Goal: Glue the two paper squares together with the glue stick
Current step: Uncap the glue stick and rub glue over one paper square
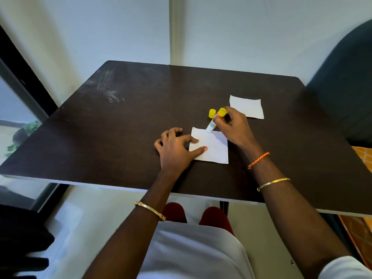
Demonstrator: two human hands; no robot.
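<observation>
The right hand (231,127), right of centre in the frame, has its fingers curled round a white glue stick with a yellow end (215,121), holding it tilted so that its lower tip touches the far edge of the nearer white paper square (211,146). That tip seems to be the glue end, though it is too small to be sure. Just left of the stick's yellow end, a small yellow cap (212,113) stands on the dark brown wooden table (120,121), so the stick is already uncapped.

The left hand (175,146), at the centre of the frame, grasps nothing: its thumb and forefinger press down on the left part of the same square, pinning it flat, while the other fingers rest arched on the table.

The second white paper square (247,106) lies well apart, toward the upper right of the frame, untouched.

By my reading, gluing has only begun: no glue sheen is visible on the paper. Left to do: cover the near square, fetch the far one, lay it on top, press.
</observation>
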